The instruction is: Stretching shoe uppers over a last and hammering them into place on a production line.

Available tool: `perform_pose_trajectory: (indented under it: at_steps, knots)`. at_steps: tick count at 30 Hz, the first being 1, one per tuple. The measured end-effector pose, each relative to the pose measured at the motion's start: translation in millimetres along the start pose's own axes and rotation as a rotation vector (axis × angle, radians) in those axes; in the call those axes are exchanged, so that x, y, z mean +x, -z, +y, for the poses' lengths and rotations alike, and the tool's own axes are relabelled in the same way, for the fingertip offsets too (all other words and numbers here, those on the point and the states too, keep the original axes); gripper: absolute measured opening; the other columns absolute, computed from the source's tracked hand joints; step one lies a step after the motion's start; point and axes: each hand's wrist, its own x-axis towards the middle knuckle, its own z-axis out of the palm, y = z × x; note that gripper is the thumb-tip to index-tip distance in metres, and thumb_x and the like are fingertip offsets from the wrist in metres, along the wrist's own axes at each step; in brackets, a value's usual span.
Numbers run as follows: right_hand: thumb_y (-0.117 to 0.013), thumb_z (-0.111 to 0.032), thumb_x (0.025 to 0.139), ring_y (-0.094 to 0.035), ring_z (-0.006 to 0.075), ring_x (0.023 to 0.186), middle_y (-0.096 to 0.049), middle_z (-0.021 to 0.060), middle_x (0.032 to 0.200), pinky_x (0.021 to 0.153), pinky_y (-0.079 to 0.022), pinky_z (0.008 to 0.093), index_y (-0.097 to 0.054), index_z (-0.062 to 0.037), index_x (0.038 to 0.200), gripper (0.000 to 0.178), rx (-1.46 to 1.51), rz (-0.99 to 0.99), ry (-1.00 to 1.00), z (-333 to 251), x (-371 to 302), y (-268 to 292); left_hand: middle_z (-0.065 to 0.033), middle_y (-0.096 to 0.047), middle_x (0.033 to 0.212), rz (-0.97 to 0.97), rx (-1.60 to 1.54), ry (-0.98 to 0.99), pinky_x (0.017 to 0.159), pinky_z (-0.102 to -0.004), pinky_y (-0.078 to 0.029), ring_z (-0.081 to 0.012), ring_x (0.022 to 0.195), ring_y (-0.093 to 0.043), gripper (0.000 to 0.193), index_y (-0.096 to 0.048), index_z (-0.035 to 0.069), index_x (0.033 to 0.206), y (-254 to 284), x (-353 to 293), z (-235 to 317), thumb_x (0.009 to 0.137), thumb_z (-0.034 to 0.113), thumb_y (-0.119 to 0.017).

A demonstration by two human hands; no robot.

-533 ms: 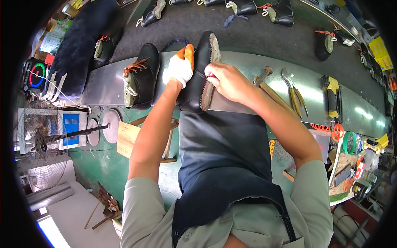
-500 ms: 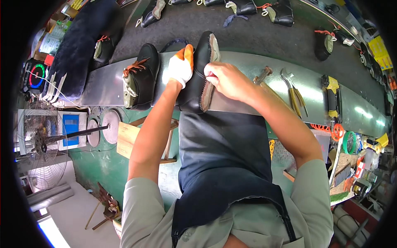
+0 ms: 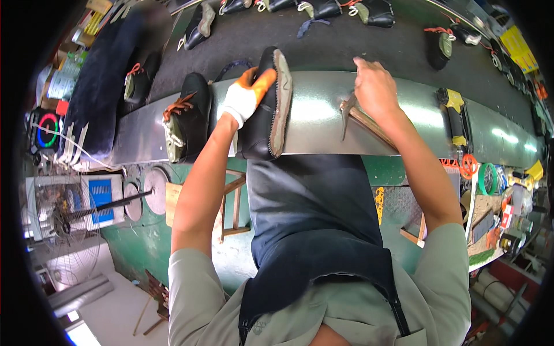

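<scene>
A black leather boot (image 3: pixel 256 130) lies on its side across the metal bench edge, its beige underside with a jagged rim turned to the right. My left hand (image 3: pixel 247 98), in a white glove with orange fingers, grips it from the left. My bare right hand (image 3: pixel 375 89) is away from the boot, above the bench, with its fingers curled; what they hold, if anything, I cannot make out. Just left of and below that hand lies a hammer (image 3: pixel 369 124) with a wooden handle. A second black boot (image 3: pixel 195 115) with orange laces stands left of my gloved hand.
More black boots (image 3: pixel 372 12) line the far side of the dark worktop (image 3: pixel 323 49). A yellow-and-black tool (image 3: pixel 456 118) lies on the bench at right. At left are a dark padded piece (image 3: pixel 98 104) and a fan (image 3: pixel 60 222); a wooden stool (image 3: pixel 234 202) stands below.
My right hand has left the boot's sole and moved right, beside the hammer. The cutting pliers seen there before are now hidden from view. My left hand stays on the boot.
</scene>
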Motion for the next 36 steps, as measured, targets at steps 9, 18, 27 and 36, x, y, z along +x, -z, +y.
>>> perform_pose_trajectory:
  at_steps: [9,18,27,36]
  knots:
    - [-0.056,-0.023,0.104,-0.071,0.0179,0.091,-0.073,0.0103,0.095,0.079,-0.054,0.0323,-0.066,0.0,0.118,0.029,0.734,-0.319,-0.403,-44.4,-65.9,38.3,-0.0126,-0.073,0.108,-0.241,-0.889,0.157,0.084,-0.035,-0.06,-0.0235,0.093,-0.072,0.043,-0.066,-0.003,0.12,38.3,-11.6,14.6,0.086,0.02,-0.078]
    - [-0.046,-0.052,0.106,-0.058,0.0338,0.131,-0.057,0.0228,0.143,0.112,-0.044,0.051,-0.042,0.0033,0.149,0.07,2.702,-0.863,-0.818,-150.0,-126.9,25.7,-0.0145,-0.067,0.133,-0.298,-1.731,-0.113,0.107,-0.0452,-0.051,-0.0309,0.119,-0.066,0.058,-0.055,0.002,0.142,39.9,-99.5,63.5,0.09,0.024,-0.07]
    - [-0.075,-0.038,0.09,-0.063,0.0189,0.113,-0.067,0.0114,0.123,0.102,-0.047,0.0328,-0.06,0.0064,0.134,0.064,1.6,-0.887,-0.598,-89.5,-121.6,107.2,-0.0219,-0.045,0.153,0.059,-0.355,-0.464,0.117,-0.0515,-0.036,-0.0402,0.137,-0.049,0.09,-0.041,0.005,0.154,145.9,-237.8,60.7,0.08,0.037,-0.08]
    - [-0.065,-0.059,0.093,-0.064,0.0241,0.075,-0.068,0.017,0.081,0.071,-0.05,0.039,-0.071,0.006,0.106,0.067,0.784,-1.385,-0.125,-106.7,-115.8,43.6,-0.0319,-0.041,0.151,-0.827,0.366,-0.079,0.108,-0.0494,-0.045,-0.0488,0.124,-0.056,0.096,-0.036,0.012,0.156,46.5,-307.3,23.9,0.075,0.033,-0.082]
